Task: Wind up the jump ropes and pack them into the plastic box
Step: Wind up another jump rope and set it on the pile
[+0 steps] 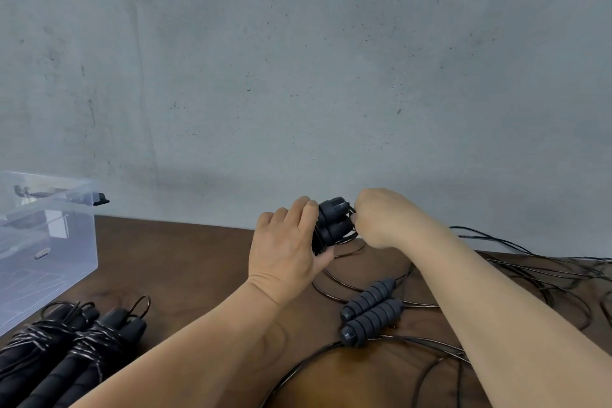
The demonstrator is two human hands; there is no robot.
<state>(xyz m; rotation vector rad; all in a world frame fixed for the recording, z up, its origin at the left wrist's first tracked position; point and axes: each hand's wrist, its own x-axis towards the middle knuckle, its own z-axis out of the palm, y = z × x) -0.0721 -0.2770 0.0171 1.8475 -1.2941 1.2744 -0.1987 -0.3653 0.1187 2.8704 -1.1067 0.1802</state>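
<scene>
My left hand [288,247] grips a pair of dark jump-rope handles [334,220] held together above the table, with cord wound around them. My right hand [381,217] pinches the thin black cord [346,237] right beside the handle tips. A second pair of ribbed dark handles [369,311] lies on the table under my right forearm, its cord loose around it. Two wound-up ropes [66,351] lie at the lower left. The clear plastic box [49,242] stands at the far left.
Loose black cord [530,272] sprawls in loops over the right side of the brown wooden table [185,262]. A grey concrete wall rises directly behind the table. A black latch [101,199] sticks out from the box's rim.
</scene>
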